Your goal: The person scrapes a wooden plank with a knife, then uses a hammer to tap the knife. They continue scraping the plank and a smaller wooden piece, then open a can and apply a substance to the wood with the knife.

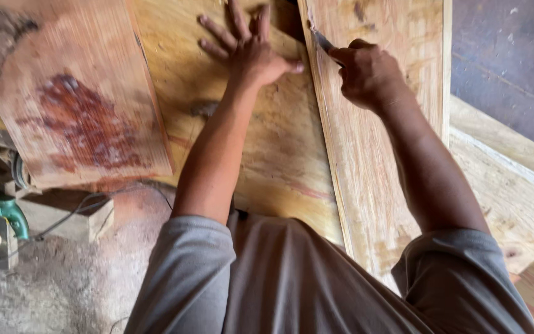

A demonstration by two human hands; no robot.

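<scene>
While left hand (pixel 251 52) flattens plywood (pixel 279 154), right hand (pixel 366 71) blade (pixel 322 40) at edge

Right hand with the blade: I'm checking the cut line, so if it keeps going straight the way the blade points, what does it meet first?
The right hand aims its blade up along the plywood strip's left edge. Only that edge lies ahead up to the picture's top; the left hand seems just beside the line.

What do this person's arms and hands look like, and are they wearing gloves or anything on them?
No gloves: the left hand and right hand are both bare, and I see no watch, ring or bracelet. The forearms are uncovered too. Short grey sleeves of a loose T-shirt end just above each elbow, plain fabric with no visible print or markings.
</scene>
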